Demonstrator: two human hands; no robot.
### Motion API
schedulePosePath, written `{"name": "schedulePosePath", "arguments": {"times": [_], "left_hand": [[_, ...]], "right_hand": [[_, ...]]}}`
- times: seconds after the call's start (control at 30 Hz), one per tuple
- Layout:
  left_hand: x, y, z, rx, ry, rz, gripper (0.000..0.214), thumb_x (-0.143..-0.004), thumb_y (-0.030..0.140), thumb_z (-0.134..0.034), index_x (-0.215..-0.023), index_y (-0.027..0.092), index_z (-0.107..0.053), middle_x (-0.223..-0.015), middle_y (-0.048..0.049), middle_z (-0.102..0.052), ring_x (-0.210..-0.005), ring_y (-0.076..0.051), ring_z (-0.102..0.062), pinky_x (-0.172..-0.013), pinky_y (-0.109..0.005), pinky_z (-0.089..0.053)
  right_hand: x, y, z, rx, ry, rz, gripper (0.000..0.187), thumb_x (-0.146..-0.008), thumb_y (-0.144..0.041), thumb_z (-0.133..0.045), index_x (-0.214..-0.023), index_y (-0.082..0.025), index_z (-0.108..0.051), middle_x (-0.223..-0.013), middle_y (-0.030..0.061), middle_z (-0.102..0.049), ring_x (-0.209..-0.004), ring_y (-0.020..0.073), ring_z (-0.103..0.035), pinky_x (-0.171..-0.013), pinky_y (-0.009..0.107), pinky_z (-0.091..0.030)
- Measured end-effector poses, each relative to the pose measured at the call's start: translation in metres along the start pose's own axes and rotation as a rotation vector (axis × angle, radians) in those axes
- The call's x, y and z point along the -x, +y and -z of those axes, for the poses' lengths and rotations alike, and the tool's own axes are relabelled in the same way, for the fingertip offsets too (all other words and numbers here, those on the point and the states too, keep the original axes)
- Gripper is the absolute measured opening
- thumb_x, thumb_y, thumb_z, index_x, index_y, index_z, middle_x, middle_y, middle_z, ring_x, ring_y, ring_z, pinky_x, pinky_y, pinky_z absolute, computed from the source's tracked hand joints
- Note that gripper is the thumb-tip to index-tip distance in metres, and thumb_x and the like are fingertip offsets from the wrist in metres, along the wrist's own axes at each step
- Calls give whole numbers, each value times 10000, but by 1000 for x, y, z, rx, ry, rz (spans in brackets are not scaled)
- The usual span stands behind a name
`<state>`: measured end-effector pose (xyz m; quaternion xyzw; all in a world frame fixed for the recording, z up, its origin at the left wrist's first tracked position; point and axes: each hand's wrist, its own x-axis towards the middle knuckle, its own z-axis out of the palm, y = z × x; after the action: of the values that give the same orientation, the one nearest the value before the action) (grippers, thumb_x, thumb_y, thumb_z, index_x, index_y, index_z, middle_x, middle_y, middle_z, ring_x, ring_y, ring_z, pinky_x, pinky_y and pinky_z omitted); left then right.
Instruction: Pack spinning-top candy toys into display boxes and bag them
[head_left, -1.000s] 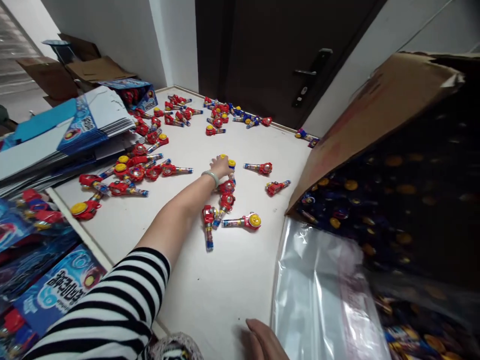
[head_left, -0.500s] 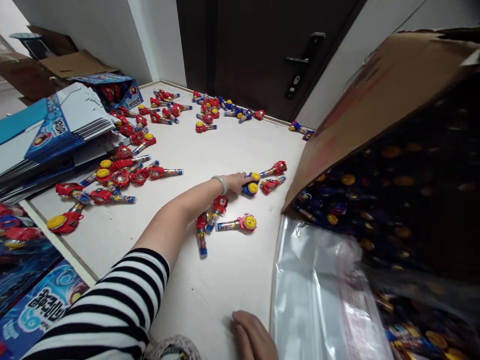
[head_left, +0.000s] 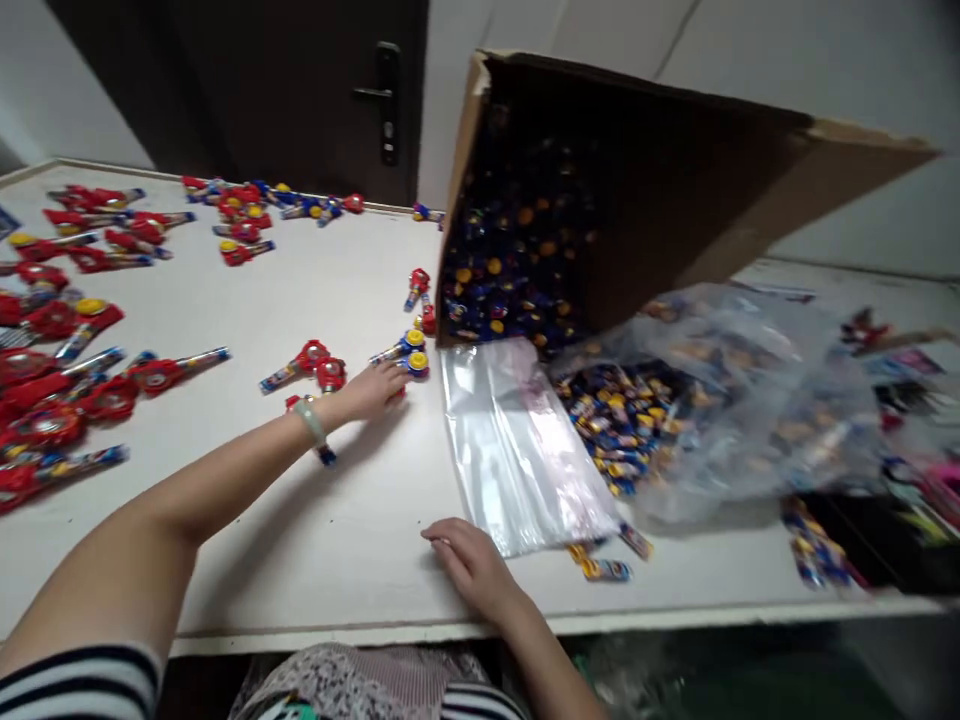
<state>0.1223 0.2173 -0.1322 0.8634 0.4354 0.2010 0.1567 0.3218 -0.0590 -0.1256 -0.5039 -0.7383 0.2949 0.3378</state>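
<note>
My left hand (head_left: 377,391), with a pale green bangle on its wrist, is at two blue toy candy tubes (head_left: 411,341) with round yellow discs. Its fingers close over the nearer one, whose tube is hidden under them; the farther lies free on the white table. Red toy candy tubes (head_left: 311,358) lie just left of this hand, and another is partly hidden beneath it. Close to the table's front edge rests my right hand (head_left: 474,568), fingers curled together with nothing visible in them. Flat clear plastic bags (head_left: 517,450) lie beside it.
A large open cardboard box (head_left: 457,150) full of blue and yellow toys lies on its side at the right. Small wrapped sweets (head_left: 626,425) spill from a big plastic bag (head_left: 757,400). Many red toys (head_left: 52,400) cover the left. A dark door (head_left: 300,100) stands behind.
The view has swung right, bringing in more of the box and the sweets. My left hand stays at the blue toys; one toy's tube now shows clear of the fingers.
</note>
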Motion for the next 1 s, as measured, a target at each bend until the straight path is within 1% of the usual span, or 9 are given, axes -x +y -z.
{"name": "schedulePosePath", "arguments": {"times": [0.07,0.13,0.27,0.43,0.5,0.57,0.8,0.9,1.0], "left_hand": [[38,1,-15,9,-106,-116,424,-762,348,-598,-1179,340,-668,-1416,16,-593,-1438,-280,-422,-1212,-474,-307],[59,-4,-26,-13,-113,-100,475,-760,424,-555,-1207,294,-650,-1495,-38,-517,-1506,-388,-270,-1218,-641,-163],[50,1,-36,-47,-23,22,540,-770,541,-511,-1246,303,-607,-1577,-27,-410,-1545,-372,-135,-1256,-585,-50],[15,63,-64,-7,-179,-26,641,-887,524,-474,-1444,206,-473,-1609,-105,-342,-1513,-310,-269,-1245,-453,-248],[8,89,-86,-16,-239,32,727,-874,533,-544,-1502,194,-406,-1643,-133,-260,-1521,-385,-214,-1212,-536,-276],[7,108,-106,-38,-269,104,800,-858,561,-593,-1532,194,-365,-1667,-153,-170,-1521,-460,-135,-1190,-608,-258],[-1,126,-131,49,-186,176,737,-852,512,-652,-1484,204,-431,-1655,-137,-204,-1524,-469,-70,-1195,-661,-205],[3,117,-129,143,-66,174,590,-907,398,-614,-1442,213,-449,-1654,-131,-185,-1542,-362,-141,-1235,-571,-231],[18,108,-127,207,-5,141,587,-919,338,-590,-1462,227,-396,-1670,-117,-75,-1550,-296,-164,-1244,-450,-299]], "right_hand": [[8,0,0,5,1,-14,285,-1018,-269,-429,-1075,-197,-698,-1018,65,-759,-983,153,-706,-887,290,-569],[13,2,3,16,-47,25,290,-1021,-275,-426,-1093,-196,-695,-1045,63,-760,-1006,149,-701,-912,284,-556],[20,22,36,96,-38,27,292,-1013,-298,-433,-1126,-203,-685,-1096,61,-747,-1056,166,-686,-948,299,-537],[21,77,118,421,384,-467,352,-980,-277,-431,-1253,-157,-617,-1279,147,-656,-1233,251,-581,-1089,419,-437],[16,96,144,569,403,-688,466,-967,-312,-473,-1366,-78,-528,-1384,206,-576,-1315,311,-506,-1129,463,-373],[12,108,160,626,300,-844,613,-957,-407,-518,-1437,-34,-445,-1440,235,-523,-1342,354,-473,-1126,474,-358],[-5,118,163,464,106,-916,829,-851,-596,-639,-1506,-170,-362,-1448,178,-545,-1265,333,-573,-1027,409,-448],[-12,120,160,490,62,-937,1089,-752,-616,-741,-1571,-136,-208,-1493,234,-475,-1311,370,-531,-1042,429,-437],[-13,124,158,494,43,-915,1125,-758,-560,-770,-1587,-123,-148,-1498,249,-459,-1320,359,-527,-1049,411,-429]]}}
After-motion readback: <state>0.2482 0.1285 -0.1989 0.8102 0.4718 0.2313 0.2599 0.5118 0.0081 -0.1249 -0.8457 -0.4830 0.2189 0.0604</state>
